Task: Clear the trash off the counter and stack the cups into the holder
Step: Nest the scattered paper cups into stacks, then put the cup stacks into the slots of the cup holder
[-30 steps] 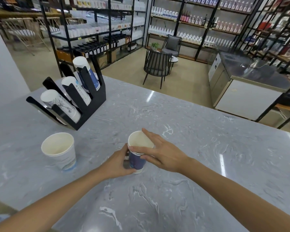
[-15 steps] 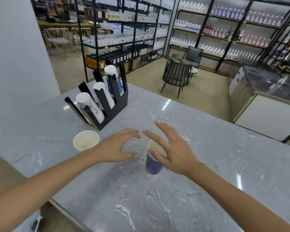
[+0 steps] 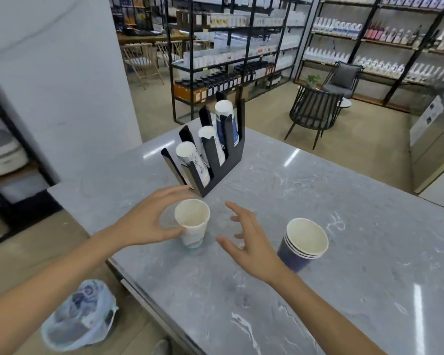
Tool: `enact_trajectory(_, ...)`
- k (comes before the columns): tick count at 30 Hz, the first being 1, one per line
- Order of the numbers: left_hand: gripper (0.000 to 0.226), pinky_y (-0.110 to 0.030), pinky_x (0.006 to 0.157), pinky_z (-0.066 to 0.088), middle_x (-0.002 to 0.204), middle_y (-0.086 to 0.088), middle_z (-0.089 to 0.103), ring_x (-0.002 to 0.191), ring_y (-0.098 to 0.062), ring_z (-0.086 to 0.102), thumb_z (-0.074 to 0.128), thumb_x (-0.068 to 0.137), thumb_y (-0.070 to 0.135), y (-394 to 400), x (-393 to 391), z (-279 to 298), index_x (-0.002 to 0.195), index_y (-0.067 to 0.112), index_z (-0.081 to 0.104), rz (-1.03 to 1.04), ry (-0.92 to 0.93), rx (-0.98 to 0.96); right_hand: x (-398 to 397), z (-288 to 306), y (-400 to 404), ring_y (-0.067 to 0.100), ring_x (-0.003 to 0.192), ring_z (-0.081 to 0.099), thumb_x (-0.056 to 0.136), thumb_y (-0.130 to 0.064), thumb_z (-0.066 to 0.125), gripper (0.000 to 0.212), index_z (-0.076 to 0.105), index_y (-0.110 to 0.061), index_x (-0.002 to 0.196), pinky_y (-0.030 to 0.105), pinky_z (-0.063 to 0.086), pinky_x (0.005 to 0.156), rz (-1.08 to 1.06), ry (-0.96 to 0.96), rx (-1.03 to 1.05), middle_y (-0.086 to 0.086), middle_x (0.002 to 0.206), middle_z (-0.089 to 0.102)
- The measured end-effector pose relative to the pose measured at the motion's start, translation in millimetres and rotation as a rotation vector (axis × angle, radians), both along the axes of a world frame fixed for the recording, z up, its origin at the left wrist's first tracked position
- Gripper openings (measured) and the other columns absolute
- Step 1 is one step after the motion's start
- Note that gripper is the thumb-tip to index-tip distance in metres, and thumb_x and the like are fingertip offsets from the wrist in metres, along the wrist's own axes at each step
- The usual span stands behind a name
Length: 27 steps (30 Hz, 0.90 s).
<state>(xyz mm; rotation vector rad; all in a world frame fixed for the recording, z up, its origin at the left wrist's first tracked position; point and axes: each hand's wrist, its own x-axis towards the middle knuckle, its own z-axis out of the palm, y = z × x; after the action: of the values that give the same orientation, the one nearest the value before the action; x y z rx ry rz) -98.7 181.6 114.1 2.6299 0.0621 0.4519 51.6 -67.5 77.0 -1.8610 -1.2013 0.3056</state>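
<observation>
A white paper cup [image 3: 192, 224] stands upright on the grey marble counter [image 3: 356, 265], just in front of the black cup holder [image 3: 231, 152]. The holder has three slanted slots, each with a stack of cups. My left hand [image 3: 149, 219] curves around the white cup's left side with its thumb against the wall and its fingers spread behind the rim. My right hand [image 3: 249, 242] hovers open, fingers apart, to the right of that cup. A stack of dark blue cups [image 3: 303, 244] stands upright beyond my right wrist, touched by neither hand.
A bin lined with a pale plastic bag [image 3: 80, 316] sits on the floor below the counter's near left corner. The counter edge runs diagonally past it. Shelving racks, chairs and a second counter stand farther back.
Both hands have come off the blue cup stack and moved left to the white cup. My left hand now curves around it. The view has swung left, and the bin has come into sight.
</observation>
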Motion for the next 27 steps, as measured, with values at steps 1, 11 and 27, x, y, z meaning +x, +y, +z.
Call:
enact_trajectory(1,0.067,-0.015,0.117,0.026,0.153,0.036,0.033,0.143,0.009,0.031,0.069,0.084,0.054,4,-4,-5,0.144,0.051,0.038,0.013,-0.006,-0.016,-3,-10,8,-0.005,0.131,0.045,0.094,-0.044,0.070,0.073,0.026,-0.049,0.152,0.010,0.049,0.091,-0.021,0.039,-0.011,-0.017,0.152,0.035)
enact_trajectory(11,0.045,-0.039,0.117,0.040,0.150,0.013,0.052,0.145,-0.012,0.040,0.064,0.097,0.032,31,-4,-50,0.142,0.033,0.056,-0.072,0.050,0.017,-20,-92,64,0.008,0.144,0.039,0.079,-0.037,0.088,0.101,0.023,-0.035,0.156,0.017,0.048,0.096,-0.167,0.420,-0.091,-0.005,0.157,0.039)
enact_trajectory(27,0.038,-0.039,0.106,0.049,0.143,0.010,0.059,0.142,-0.022,0.044,0.046,0.104,0.016,59,25,-51,0.137,0.025,0.062,-0.263,-0.163,0.083,-13,-92,96,0.001,0.130,0.056,0.079,-0.042,0.084,0.071,0.049,-0.033,0.140,0.037,0.055,0.101,-0.287,0.362,0.020,-0.018,0.137,0.062)
